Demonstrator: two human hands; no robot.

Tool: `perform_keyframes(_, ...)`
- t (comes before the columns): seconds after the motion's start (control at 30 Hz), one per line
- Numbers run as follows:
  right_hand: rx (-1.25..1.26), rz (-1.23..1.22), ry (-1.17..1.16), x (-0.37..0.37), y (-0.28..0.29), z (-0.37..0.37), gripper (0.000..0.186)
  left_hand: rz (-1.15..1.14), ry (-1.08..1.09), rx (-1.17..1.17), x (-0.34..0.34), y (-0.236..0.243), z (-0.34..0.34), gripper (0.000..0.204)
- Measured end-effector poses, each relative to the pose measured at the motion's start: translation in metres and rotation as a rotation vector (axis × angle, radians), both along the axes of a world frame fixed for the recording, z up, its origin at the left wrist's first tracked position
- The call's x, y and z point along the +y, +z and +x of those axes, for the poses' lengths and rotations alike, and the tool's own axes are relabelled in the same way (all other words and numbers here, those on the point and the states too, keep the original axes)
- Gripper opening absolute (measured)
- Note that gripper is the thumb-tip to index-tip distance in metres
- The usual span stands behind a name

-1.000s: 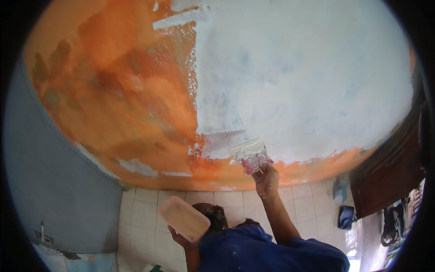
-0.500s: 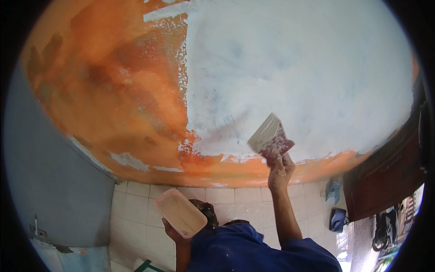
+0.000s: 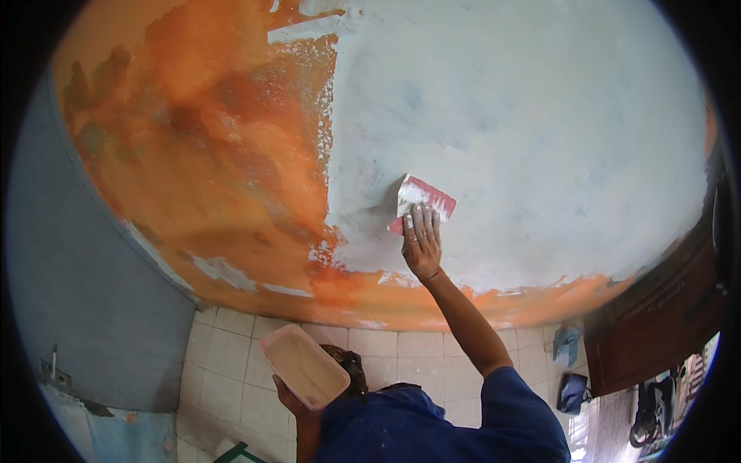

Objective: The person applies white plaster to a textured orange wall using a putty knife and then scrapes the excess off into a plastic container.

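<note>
My right hand (image 3: 421, 245) is raised to the wall, its fingers pressed over a wide putty knife (image 3: 434, 197). White paste is smeared across the knife's pinkish-red face, and its edge meets the white-coated part of the wall (image 3: 532, 131). To the left, bare orange paint (image 3: 231, 154) borders that coating along a ragged line. Low by my body, my left hand (image 3: 289, 397) grips a pink rectangular tub (image 3: 287, 376) from its left side. A pale layer covers the tub's bottom. Most of the left fingers are hidden beneath it.
A blue-grey wall (image 3: 116, 293) adjoins on the left. Light square tiles (image 3: 378, 342) cover the floor. At right stand a dark brown door (image 3: 656, 332), a light-blue plastic bag (image 3: 566, 346) and a dark-blue bag (image 3: 572, 393). A motorbike (image 3: 654, 413) shows beyond the doorway.
My right hand has swung left with the putty knife, turning it over so its red side shows, and brought it onto the white coating. The left hand still holds the tub.
</note>
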State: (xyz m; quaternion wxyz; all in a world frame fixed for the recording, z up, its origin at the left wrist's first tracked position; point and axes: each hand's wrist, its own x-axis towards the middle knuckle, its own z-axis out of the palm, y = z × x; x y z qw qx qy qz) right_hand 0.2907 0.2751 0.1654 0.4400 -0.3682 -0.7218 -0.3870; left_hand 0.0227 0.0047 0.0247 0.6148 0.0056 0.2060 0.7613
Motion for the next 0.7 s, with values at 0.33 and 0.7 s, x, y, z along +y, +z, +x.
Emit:
perform_keyframes(0.33,-0.099,-0.119,-0.012,0.026,-0.056,0.006,0.044,-0.001,0.026,-0.148,-0.027,0.001,-0.010,0.068)
perform_keyframes(0.7,-0.084,-0.242,-0.002,0.025,-0.091,0.000,0.046,-0.026,0.046,-0.207,-0.030,0.004,-0.016,0.066)
